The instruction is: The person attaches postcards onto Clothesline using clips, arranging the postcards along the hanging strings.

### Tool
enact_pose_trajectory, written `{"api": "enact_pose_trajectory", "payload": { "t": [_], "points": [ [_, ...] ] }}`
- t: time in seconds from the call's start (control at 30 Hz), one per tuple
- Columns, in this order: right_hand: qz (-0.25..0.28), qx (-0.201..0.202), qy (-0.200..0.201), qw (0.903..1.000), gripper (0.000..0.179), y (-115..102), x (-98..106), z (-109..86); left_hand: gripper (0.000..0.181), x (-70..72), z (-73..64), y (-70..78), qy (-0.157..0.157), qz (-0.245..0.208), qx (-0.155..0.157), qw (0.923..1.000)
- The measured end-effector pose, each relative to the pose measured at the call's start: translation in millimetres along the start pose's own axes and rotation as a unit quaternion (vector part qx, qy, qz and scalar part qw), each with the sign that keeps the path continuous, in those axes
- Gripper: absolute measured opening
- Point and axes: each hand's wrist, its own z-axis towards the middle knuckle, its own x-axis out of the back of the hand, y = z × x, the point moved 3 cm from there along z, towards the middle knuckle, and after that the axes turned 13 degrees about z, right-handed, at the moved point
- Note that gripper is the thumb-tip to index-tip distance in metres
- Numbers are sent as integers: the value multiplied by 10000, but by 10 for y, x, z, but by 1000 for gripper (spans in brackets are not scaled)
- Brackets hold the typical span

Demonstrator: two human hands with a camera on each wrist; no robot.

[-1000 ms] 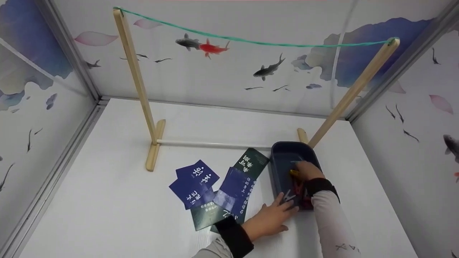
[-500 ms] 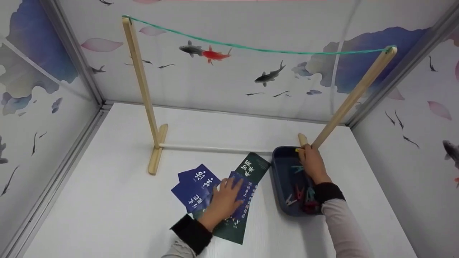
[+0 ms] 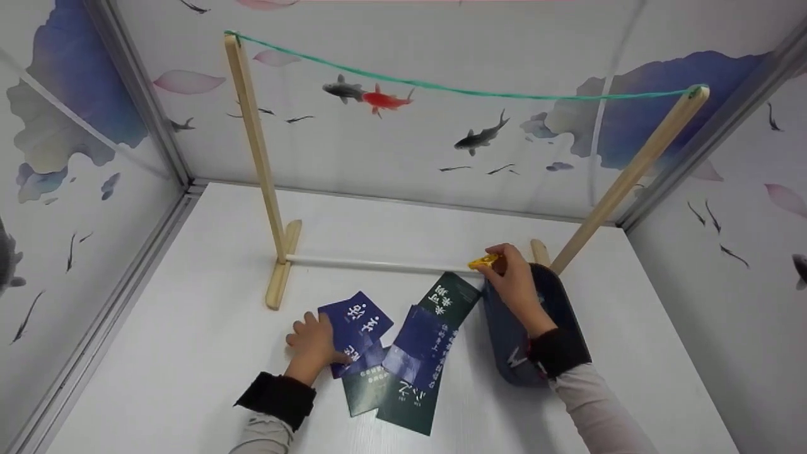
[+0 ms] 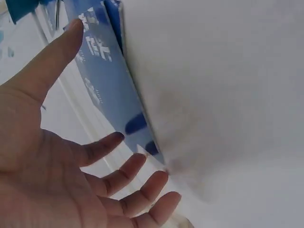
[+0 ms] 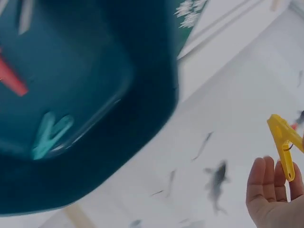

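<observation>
My left hand (image 3: 312, 345) lies at the left edge of the overlapping blue cards (image 3: 354, 315), fingers spread. In the left wrist view its thumb and fingertips reach toward a blue card (image 4: 107, 66); whether they touch it is hard to tell. A yellow clothespin (image 3: 484, 261) is pinched in my right hand (image 3: 518, 287), raised over the far end of a dark blue bin (image 3: 501, 331). The right wrist view shows the yellow clothespin (image 5: 284, 142) beside the bin, with a teal clothespin (image 5: 50, 135) and a red piece (image 5: 10, 78) inside. Dark green cards (image 3: 410, 407) lie between the hands.
A wooden stand rises behind, its left post (image 3: 255, 145) and right post (image 3: 630, 180) joined by a sagging green string (image 3: 441, 87). A white rod (image 3: 378, 264) runs low between the feet. Printed panels enclose the white table (image 3: 189, 296) at the back and sides.
My left hand has gone from beside the bin, across the cards, to their left edge. The right hand has lifted the yellow clothespin from the bin and moved it left.
</observation>
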Motion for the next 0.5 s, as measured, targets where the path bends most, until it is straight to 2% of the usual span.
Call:
{"api": "enact_pose_trajectory", "payload": {
  "t": [0.1,0.23,0.3,0.37,0.4,0.43,0.47,0.5],
  "points": [
    [23,-40,-381,9993,24,-105,-104,-34,103,-34,6,-29,-44,-226,268,9994],
    [-214,3,-985,9949,26,-217,-228,-106,99,-32,41,-74,-44,-478,307,9984],
    [-316,147,-1205,9921,29,-270,-271,-129,89,-3,62,-116,-36,-651,194,9977],
    [-320,301,-1368,9896,30,-328,-297,-136,71,58,85,-164,86,-1063,-68,9943],
    [-320,363,-1422,9886,29,-352,-303,-133,59,94,102,-184,141,-1448,-254,9890],
    [-313,412,-1455,9880,28,-372,-308,-125,48,138,119,-203,200,-1951,-438,9796],
    [-307,439,-1470,9877,27,-395,-308,-117,38,189,137,-216,235,-2537,-663,9647],
    [-318,468,-1496,9871,26,-412,-308,-107,28,249,152,-226,272,-3149,-834,9451]
  ]
}}
